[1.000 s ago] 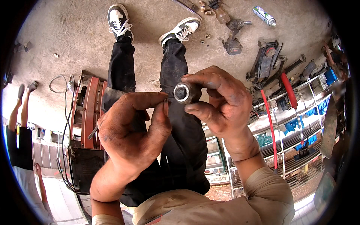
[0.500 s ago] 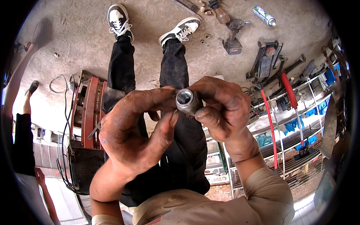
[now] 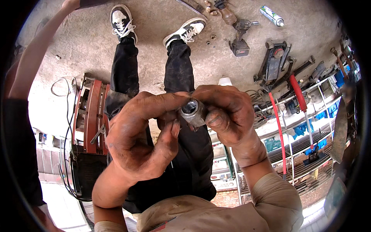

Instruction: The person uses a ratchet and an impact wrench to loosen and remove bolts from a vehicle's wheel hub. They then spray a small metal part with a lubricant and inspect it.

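Observation:
Between the fingers of both hands is a short, grey, dirty threaded nut (image 3: 195,115), its round open end tilted up so that the inner thread shows. My left hand (image 3: 133,137) comes at it from the left, the index fingertip on its upper rim and the thumb close to its left side. From the right, my right hand (image 3: 235,120) pinches it with bent index finger and thumb. Dark grime covers the fingers of both hands. The nut's underside and the fingers behind it are partly hidden.
On the floor lie a cordless impact wrench (image 3: 240,38), a spray can (image 3: 272,16) and several small metal pieces. A floor jack (image 3: 276,58) and wire shelving (image 3: 305,170) stand at right. At left are a red metal frame (image 3: 92,116), cables and another person's arm (image 3: 34,58).
The nut has tipped and dropped slightly, and my left thumb has eased away from its rim. My right hand has shifted a little. At left, the other person has come nearer.

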A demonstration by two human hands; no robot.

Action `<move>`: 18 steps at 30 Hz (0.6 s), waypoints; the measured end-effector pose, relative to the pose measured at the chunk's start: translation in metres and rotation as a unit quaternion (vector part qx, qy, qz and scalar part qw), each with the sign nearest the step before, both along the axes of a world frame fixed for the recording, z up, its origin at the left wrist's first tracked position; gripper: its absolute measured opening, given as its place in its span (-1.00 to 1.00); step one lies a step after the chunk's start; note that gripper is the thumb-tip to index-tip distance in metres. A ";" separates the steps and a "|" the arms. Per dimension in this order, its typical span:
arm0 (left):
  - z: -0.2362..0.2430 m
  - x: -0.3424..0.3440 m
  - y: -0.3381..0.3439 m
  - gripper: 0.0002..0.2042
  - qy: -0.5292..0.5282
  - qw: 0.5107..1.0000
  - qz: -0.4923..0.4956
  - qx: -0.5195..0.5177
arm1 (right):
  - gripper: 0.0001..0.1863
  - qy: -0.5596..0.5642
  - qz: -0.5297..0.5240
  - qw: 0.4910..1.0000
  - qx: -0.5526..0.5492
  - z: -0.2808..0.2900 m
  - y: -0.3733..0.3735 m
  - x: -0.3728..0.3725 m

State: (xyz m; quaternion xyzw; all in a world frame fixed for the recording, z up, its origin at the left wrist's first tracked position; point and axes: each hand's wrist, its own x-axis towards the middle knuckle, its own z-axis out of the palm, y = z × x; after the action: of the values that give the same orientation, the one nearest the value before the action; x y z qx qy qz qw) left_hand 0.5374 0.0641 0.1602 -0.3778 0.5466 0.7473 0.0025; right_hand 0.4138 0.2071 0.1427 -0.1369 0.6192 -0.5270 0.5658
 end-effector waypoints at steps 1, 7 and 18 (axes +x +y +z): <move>-0.002 0.000 0.000 -0.73 0.007 1.000 -0.007 -0.007 | -0.66 -0.002 0.008 1.000 0.001 -0.001 0.001 0.000; 0.000 0.004 -0.002 -0.71 -0.020 0.996 -0.008 0.091 | -0.68 -0.120 -0.036 0.992 0.004 0.001 0.006 0.004; -0.005 0.009 0.010 -0.82 -0.046 0.990 0.018 0.135 | -0.62 -0.168 -0.098 0.981 -0.030 -0.004 0.010 0.004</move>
State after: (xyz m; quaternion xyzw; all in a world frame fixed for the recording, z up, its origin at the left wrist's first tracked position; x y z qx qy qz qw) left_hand 0.5459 0.0739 0.1548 -0.4180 0.4332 0.7959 0.0647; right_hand 0.4183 0.2168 0.1384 -0.0025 0.5097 -0.6137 0.6030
